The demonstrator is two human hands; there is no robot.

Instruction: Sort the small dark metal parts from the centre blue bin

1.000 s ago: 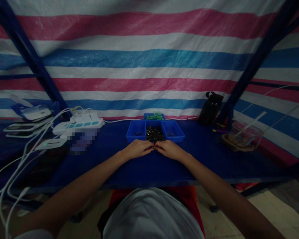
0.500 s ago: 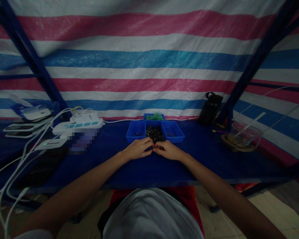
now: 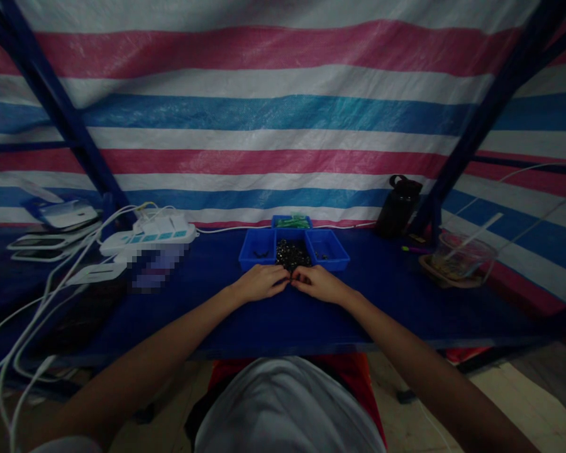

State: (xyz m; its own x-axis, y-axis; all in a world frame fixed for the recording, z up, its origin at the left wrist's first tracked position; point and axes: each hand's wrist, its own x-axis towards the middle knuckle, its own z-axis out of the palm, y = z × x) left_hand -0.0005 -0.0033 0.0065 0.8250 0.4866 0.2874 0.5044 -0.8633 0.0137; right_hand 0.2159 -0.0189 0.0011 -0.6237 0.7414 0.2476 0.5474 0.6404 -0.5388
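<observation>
My left hand (image 3: 263,282) and my right hand (image 3: 319,283) meet fingertip to fingertip at the front edge of the middle blue bin. Both are closed in a pinch; whatever lies between the fingers is too small and dark to name. Just beyond them, small shiny dark metal pieces (image 3: 292,251) fill the middle bin. The left blue bin (image 3: 249,258) holds a few dark bits, and the right blue bin (image 3: 337,258) has a few small pieces. Behind these, a smaller blue bin (image 3: 276,220) contains green items (image 3: 294,221).
On the left of the blue table (image 3: 283,327) lie a white power strip (image 3: 158,236), tangled white cables (image 3: 47,302) and stacked phones (image 3: 38,245). At right stand a black bottle (image 3: 398,207) and a clear plastic cup (image 3: 462,255). A striped tarp (image 3: 283,113) hangs behind.
Both hands stay at the same spot by the middle bin. Their fingers have shifted only slightly; the bins have not moved.
</observation>
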